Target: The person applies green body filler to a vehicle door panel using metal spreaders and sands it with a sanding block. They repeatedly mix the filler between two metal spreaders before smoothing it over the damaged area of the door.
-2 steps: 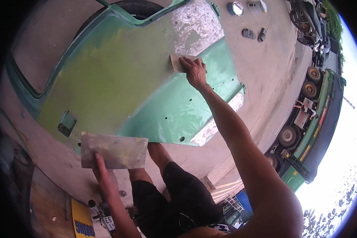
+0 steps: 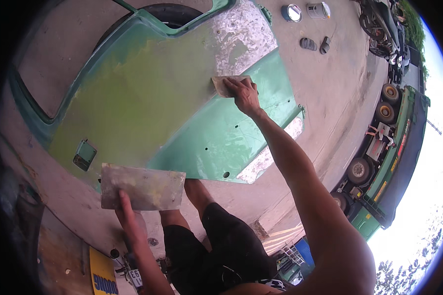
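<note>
Green vehicle body panel (image 2: 147,103), large, curved, fills upper left and centre of frame; yellowish-green filler smeared over its middle, bare silvery patch at upper centre. Small tan spreader (image 2: 225,84) lies flat against panel at upper centre, under right hand (image 2: 244,95). Flat rectangular metal board (image 2: 142,187), grey with filler smears, held level at lower left by left hand (image 2: 129,219).

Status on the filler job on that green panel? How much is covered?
Done: yellow-green filler covers much of the panel's left and middle. In hand: right hand presses a spreader at the boundary between the filler and a sanded bare patch; left hand holds a flat board. Left: the bare patch and the glossy green lower right show no filler.
</note>
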The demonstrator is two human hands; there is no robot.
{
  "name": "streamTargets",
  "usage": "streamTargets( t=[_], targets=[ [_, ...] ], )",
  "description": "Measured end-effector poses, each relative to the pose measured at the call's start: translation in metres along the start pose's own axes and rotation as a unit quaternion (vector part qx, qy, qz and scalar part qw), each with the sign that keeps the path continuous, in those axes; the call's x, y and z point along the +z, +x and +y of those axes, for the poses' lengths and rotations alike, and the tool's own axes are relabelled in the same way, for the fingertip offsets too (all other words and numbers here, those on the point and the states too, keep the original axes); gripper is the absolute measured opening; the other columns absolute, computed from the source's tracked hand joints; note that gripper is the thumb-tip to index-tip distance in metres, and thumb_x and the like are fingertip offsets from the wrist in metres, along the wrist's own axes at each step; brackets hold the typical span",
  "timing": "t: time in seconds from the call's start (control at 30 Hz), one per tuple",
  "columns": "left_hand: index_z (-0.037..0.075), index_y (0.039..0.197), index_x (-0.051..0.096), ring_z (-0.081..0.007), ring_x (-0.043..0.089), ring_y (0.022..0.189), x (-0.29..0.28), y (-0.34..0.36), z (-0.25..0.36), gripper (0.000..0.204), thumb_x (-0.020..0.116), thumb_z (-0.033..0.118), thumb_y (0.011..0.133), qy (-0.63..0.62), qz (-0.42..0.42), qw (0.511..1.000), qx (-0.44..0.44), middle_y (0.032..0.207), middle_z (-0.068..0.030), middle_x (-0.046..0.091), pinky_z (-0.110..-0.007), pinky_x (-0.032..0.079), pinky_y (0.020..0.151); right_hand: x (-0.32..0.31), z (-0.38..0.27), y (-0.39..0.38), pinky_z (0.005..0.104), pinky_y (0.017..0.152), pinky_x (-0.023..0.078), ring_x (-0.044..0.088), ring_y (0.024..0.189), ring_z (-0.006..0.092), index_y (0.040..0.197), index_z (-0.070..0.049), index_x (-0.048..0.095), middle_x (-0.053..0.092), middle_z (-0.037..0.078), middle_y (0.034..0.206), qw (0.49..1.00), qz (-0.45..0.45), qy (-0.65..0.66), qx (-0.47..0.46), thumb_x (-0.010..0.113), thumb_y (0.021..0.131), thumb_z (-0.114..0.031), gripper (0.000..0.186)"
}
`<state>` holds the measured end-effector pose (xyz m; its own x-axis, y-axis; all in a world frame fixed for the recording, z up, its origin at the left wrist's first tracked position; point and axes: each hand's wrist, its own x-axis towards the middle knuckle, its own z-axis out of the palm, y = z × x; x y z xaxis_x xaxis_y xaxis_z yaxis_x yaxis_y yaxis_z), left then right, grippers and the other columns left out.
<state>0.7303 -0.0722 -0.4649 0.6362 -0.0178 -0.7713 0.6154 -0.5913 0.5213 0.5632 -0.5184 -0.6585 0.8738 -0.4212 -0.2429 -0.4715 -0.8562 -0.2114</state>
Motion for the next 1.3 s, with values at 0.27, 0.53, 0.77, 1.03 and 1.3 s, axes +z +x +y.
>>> streamTargets(
  t=[0.27, 0.53, 0.77, 1.03, 1.3],
  targets=[
    [-0.005, 0.142, 0.040, -0.0207, 0.045, 0.130, 0.007, -0.014, 0.001, 0.072, 0.061, 0.045, 0.095, -0.146, -0.007, 0.989, -0.036, 0.144, -0.0124, 0.045, -0.034, 0.033, 0.110, -0.044, 0.098, 0.117, 0.0538, 0.101, 0.041, 0.047, 0.129, 0.0349, 0.132, -0.022, 0.060, 0.065, 0.005, 0.128, 0.950, 0.032, -0.047, 0.307, 0.051, 0.090, -0.025, 0.043],
    [-0.009, 0.139, 0.041, -0.0229, 0.045, 0.129, 0.044, -0.042, 0.014, 0.076, 0.061, 0.049, 0.095, -0.028, -0.005, 0.994, -0.103, 0.141, -0.0160, 0.047, -0.034, 0.033, 0.110, 0.020, -0.068, 0.086, 0.0504, 0.090, 0.039, 0.052, 0.110, 0.0299, 0.114, -0.019, 0.069, 0.064, 0.005, 0.112, 0.990, 0.112, 0.012, 0.080, 0.057, 0.079, -0.012, 0.038],
    [-0.005, 0.133, 0.049, -0.0208, 0.051, 0.118, 0.025, -0.066, 0.015, 0.056, 0.057, 0.039, 0.099, -0.027, -0.113, 0.992, -0.044, 0.129, -0.0126, 0.055, -0.034, 0.038, 0.103, -0.033, 0.041, 0.055, 0.0478, 0.091, 0.050, 0.060, 0.109, 0.0346, 0.131, -0.023, 0.061, 0.067, 0.009, 0.122, 0.995, 0.050, 0.000, 0.082, 0.040, 0.088, -0.007, 0.051],
    [-0.004, 0.131, 0.050, -0.0206, 0.051, 0.117, 0.027, -0.113, -0.045, 0.055, 0.057, 0.041, 0.099, -0.105, -0.152, 0.978, -0.100, 0.124, -0.0124, 0.057, -0.034, 0.039, 0.101, 0.034, -0.074, 0.023, 0.0534, 0.093, 0.040, 0.052, 0.114, 0.0344, 0.130, -0.030, 0.059, 0.062, 0.007, 0.124, 0.957, 0.114, -0.003, 0.266, 0.049, 0.092, -0.017, 0.041],
    [0.002, 0.144, 0.037, -0.0198, 0.049, 0.126, -0.047, -0.150, -0.033, 0.062, 0.061, 0.036, 0.098, -0.364, -0.042, 0.925, -0.103, 0.137, -0.0087, 0.049, -0.039, 0.040, 0.106, -0.045, -0.322, -0.189, 0.0422, 0.097, 0.043, 0.054, 0.118, 0.0291, 0.134, -0.006, 0.056, 0.058, 0.012, 0.129, 0.944, -0.147, 0.295, 0.002, 0.060, 0.093, -0.019, 0.043]
  ],
)
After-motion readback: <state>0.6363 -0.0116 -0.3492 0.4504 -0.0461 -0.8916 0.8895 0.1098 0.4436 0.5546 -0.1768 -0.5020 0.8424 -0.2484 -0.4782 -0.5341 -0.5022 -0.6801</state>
